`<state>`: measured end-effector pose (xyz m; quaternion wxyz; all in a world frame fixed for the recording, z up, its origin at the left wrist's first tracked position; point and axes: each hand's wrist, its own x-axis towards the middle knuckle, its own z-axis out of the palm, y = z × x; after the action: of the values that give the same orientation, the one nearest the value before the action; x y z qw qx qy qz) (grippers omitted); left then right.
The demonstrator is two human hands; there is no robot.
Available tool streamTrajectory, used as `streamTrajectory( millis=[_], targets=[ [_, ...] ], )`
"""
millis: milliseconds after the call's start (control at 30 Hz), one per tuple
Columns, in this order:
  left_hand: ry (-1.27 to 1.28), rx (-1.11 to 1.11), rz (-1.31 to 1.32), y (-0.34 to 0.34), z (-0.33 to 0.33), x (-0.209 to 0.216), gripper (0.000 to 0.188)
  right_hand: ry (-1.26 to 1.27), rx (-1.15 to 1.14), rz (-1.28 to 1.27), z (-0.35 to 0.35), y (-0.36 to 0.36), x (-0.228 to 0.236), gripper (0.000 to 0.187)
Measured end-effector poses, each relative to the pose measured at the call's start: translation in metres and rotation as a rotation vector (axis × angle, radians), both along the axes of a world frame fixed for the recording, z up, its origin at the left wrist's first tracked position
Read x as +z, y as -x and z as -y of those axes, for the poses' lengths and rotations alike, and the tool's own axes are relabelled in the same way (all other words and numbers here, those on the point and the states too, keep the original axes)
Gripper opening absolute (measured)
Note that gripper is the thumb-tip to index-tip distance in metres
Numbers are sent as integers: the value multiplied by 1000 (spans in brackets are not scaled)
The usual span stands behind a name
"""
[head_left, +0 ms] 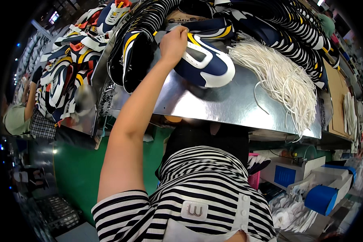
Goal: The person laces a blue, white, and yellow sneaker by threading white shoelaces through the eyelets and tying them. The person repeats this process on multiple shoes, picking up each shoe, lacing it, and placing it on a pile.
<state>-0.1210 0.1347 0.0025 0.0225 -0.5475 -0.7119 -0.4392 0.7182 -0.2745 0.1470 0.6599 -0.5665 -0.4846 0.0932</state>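
**Left hand gripping a navy, white and yellow shoe upper over a metal desk**

Handling the upper well probably calls for a firm but light hold on its edge, so the soft material does not crease, with the lacing slot facing up and the toe level. The left fingers are curled closed on one end of the upper, by a yellow strip; their tips are hidden. From the fingers the upper reaches rightward and nearer the wearer, its white toe farthest from them; whether the toe touches the desk is unclear. The right hand is out of view. Just to the right of the fingers lies another upper. To their left, near by, stands a curved row of nested uppers. Well to their right, a loose heap of white laces reaches the desk's near edge, best kept clear of the upper. Beyond the laces, more uppers stand in rows.
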Motion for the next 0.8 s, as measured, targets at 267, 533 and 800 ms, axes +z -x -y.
streamTrajectory(
  millis=[267,533,800],
  targets=[
    [95,-32,-411,-37,77,3,50,731,796,312,-197,328,-46,19],
    [246,-1076,617,-81,283,-5,93,762,1658,20,-220,571,-95,14],
    [943,105,478,41,413,-332,28,723,1434,694,-246,586,-176,19]
  ],
)
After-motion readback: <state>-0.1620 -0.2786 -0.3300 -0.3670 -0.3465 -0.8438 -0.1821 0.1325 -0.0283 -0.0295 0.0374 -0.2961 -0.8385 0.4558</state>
